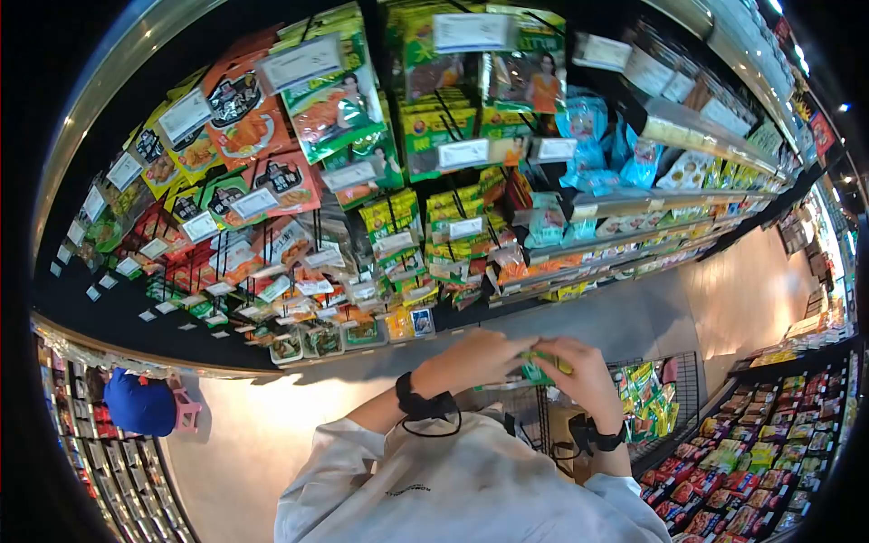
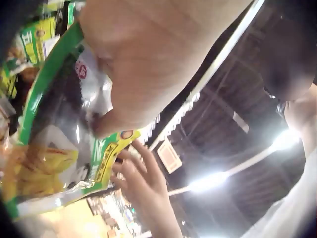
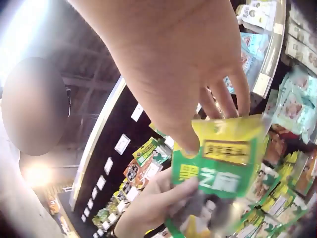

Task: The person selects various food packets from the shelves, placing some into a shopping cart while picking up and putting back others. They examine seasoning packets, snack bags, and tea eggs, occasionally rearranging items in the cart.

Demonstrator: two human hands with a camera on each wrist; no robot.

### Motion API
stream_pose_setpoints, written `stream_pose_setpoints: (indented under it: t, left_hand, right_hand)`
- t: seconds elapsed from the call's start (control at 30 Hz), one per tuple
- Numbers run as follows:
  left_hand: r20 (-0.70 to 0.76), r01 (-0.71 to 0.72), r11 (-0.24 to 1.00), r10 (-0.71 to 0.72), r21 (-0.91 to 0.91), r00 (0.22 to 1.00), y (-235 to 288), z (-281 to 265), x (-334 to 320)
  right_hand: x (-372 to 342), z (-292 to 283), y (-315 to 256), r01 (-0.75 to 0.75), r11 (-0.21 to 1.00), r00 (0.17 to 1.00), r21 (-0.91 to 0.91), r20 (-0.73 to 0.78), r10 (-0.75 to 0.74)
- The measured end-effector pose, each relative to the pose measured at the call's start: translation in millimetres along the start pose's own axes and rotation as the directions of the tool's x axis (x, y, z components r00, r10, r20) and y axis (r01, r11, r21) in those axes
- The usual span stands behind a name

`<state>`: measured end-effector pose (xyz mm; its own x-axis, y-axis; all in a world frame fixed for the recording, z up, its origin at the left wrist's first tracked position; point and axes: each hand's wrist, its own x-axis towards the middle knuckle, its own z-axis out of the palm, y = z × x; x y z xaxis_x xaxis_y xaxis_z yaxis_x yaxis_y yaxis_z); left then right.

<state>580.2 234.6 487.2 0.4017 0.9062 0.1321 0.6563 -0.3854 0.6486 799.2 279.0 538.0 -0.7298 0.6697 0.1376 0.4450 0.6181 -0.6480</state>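
A green and yellow food packet is held between both hands in the right wrist view. My right hand pinches its yellow top edge, thumb in front and the other fingers behind. Lower down, the left hand grips the packet's side with its thumb across the front. In the left wrist view the packet shows a dark clear window, with the left hand over it. From the head view, the left hand and right hand meet in front of the shelf, mostly covering the packet.
Hanging packets and price tags fill the shelf rack ahead. A wire cart with several green and yellow packets stands at the right, beside a slanted display of red packs. A blue item rests on a pink stool at the left.
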Motion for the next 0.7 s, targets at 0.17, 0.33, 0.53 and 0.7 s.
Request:
stream_pose_setpoints:
  t: [0.17,0.33,0.53,0.7]
  left_hand:
    - [-0.44,0.081,0.818,-0.387,-0.57,0.81,-90,-60,-18]
    - [-0.581,-0.114,0.674,-0.524,-0.73,0.623,-148,-100,16]
    - [-0.667,-0.098,0.778,-0.459,-0.621,0.587,-158,-106,40]
    - [-0.629,-0.067,0.746,-0.505,-0.662,0.591,-162,-103,42]
  right_hand:
    - [30,9,-20,-0.21,0.977,0.883,-0.033,-0.435,0.175]
    - [11,37,-27,-0.359,0.933,0.9,0.04,-0.249,0.357]
    - [1,54,-30,-0.427,0.897,0.875,0.112,-0.199,0.441]
    - [1,59,-29,-0.436,0.894,0.865,0.103,-0.225,0.448]
